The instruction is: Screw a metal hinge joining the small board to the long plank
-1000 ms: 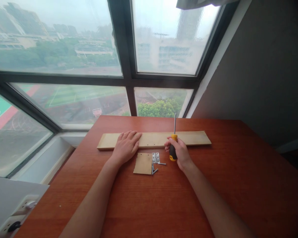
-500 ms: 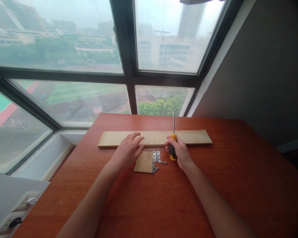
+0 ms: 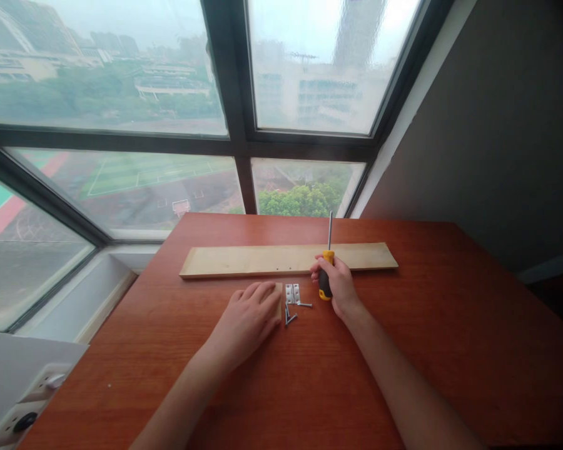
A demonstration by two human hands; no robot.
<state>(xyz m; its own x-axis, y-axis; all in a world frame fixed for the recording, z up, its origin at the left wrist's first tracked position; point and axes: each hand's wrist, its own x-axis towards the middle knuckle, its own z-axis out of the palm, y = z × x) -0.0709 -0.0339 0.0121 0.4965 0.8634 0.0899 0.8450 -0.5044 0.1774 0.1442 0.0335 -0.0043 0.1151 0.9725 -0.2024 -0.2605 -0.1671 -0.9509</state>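
Note:
My left hand (image 3: pixel 248 319) lies flat, fingers together, on a small square wooden piece (image 3: pixel 278 299) that it almost fully covers. My right hand (image 3: pixel 338 287) is wrapped round the yellow and black handle of a screwdriver (image 3: pixel 327 262), whose metal shaft points away from me over a long pale wooden board (image 3: pixel 244 260). A small silver hinge (image 3: pixel 292 293) and a few loose screws (image 3: pixel 291 315) lie between the two hands on the red-brown table (image 3: pixel 309 387).
Large windows stand beyond the table's far edge. A dark grey wall runs along the right side. A white power strip (image 3: pixel 25 409) with a black plug sits low at the left, off the table.
My left hand has left the long board and come back toward me, settling on the small wooden piece. The right hand and screwdriver have barely moved.

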